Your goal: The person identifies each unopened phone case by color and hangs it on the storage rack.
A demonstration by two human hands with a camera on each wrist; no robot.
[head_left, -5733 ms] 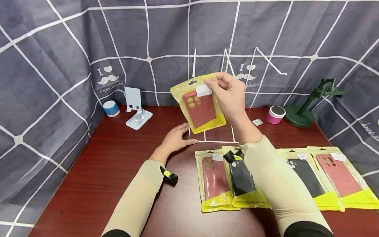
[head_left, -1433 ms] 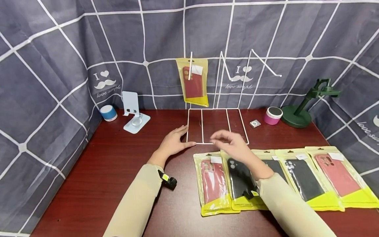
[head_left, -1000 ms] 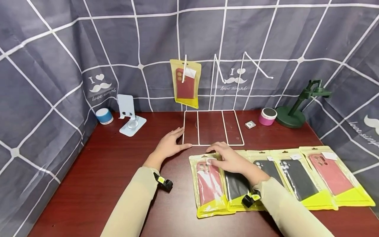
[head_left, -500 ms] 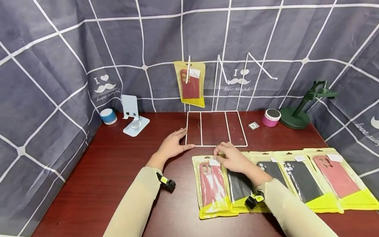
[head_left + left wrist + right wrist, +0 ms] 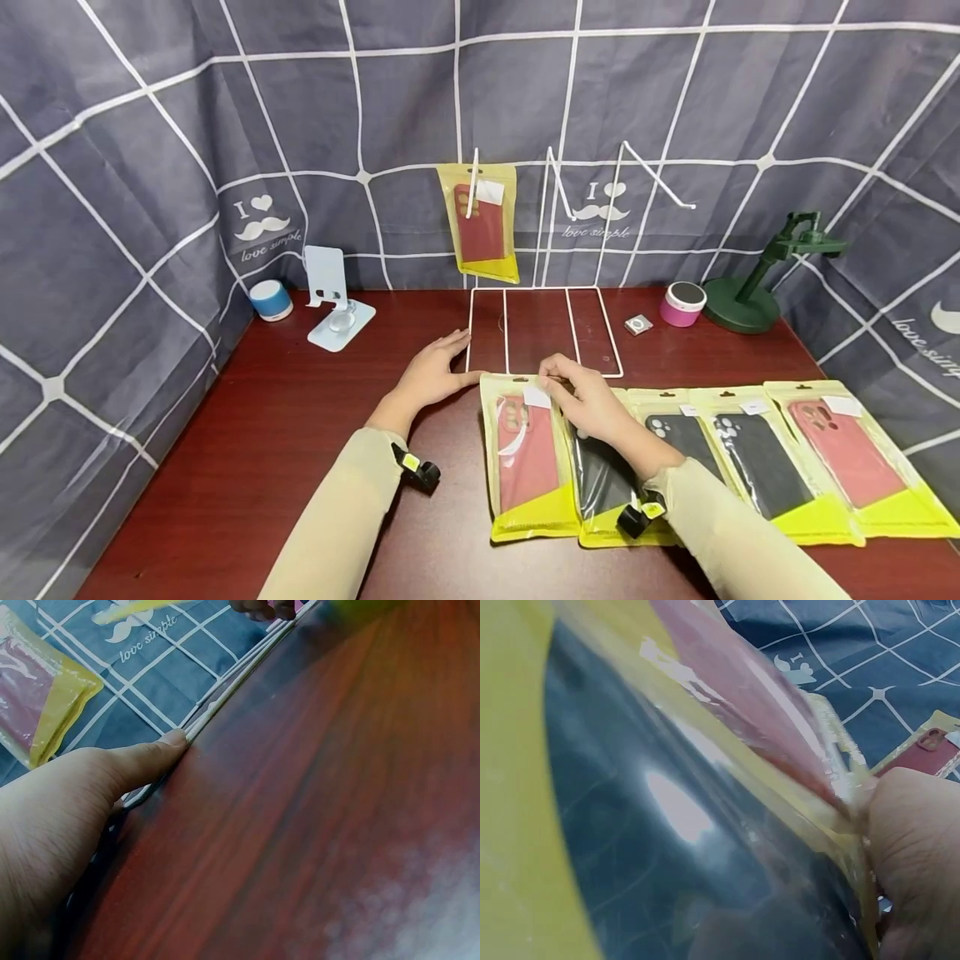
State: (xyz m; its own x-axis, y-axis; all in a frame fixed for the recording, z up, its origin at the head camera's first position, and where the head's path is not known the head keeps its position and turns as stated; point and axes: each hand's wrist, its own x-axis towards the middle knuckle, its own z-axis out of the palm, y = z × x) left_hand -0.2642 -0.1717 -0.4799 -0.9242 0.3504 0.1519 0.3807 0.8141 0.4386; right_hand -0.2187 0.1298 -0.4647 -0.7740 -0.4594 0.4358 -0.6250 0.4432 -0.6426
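Big grey checked cloth (image 5: 150, 167) wraps round the back and sides, and everything sits on a dark red table (image 5: 262, 467). At the back middle there's a white wire rack (image 5: 540, 333), its flat base lying on the table and its hooks sticking up, with one yellow pack (image 5: 480, 218) hanging from the leftmost hook (red case inside).

Along the front right there's a row of packs. The far right one (image 5: 855, 454) holds a red case, then two with black cases (image 5: 757, 454) and (image 5: 678, 433), all lying flat and overlapping a bit. A black pack (image 5: 600, 483) is mostly under the right arm.

The right hand (image 5: 588, 400) is pinching the top edge of the red pack (image 5: 525, 454) at the left end of the row. Its top end looks raised slightly and its bottom edge is on the table, beside the black pack. In the right wrist view that pack is tilted up against the thumb.

The left hand (image 5: 435, 379) lies flat and relaxed on the table, gripping nothing, thumb tip touching the front left corner of the rack base.

Smaller stuff: green stand (image 5: 757, 287) back right, white phone stand (image 5: 333, 296) back left, pink speaker (image 5: 681, 302), blue speaker (image 5: 270, 298), and a tiny silver square thing (image 5: 638, 323) by the pink one.
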